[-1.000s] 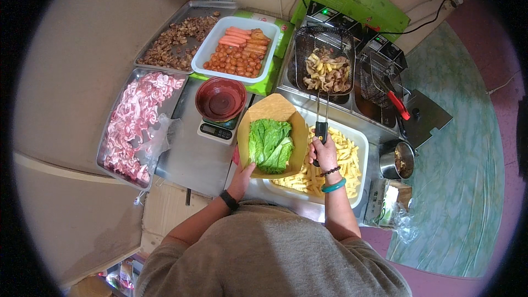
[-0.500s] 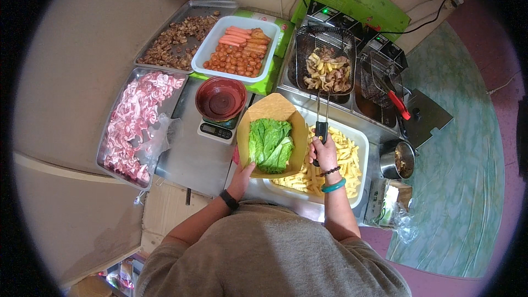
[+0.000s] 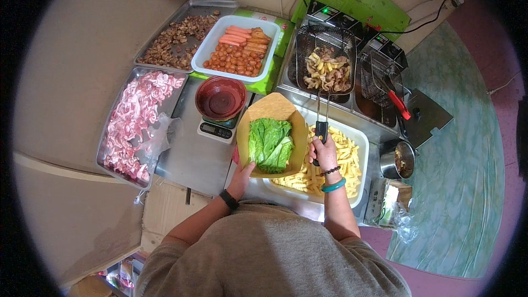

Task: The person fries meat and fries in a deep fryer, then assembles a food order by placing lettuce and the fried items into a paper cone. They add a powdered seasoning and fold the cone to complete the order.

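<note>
My left hand [image 3: 242, 179] grips the lower left corner of a brown paper food box [image 3: 273, 104], which holds green lettuce leaves [image 3: 270, 144]. My right hand [image 3: 323, 153] is closed around the black handle of a fryer basket [image 3: 325, 49]. Fries and cooked meat pieces [image 3: 328, 70] lie in that basket, which sits over the left well of the fryer [image 3: 283, 80]. Beneath the box and my right hand is a white tub [image 3: 364, 157] of pale fries [image 3: 347, 159], partly hidden by both.
To the left, a red-brown bowl [image 3: 221, 99] stands on a scale [image 3: 215, 132]. Beyond are trays of raw meat [image 3: 135, 118] and browned meat [image 3: 179, 38], and a white tub [image 3: 201, 58] of sausages. A second basket [image 3: 379, 80], red-handled tongs [image 3: 397, 104] and a steel pot [image 3: 389, 166] are at right.
</note>
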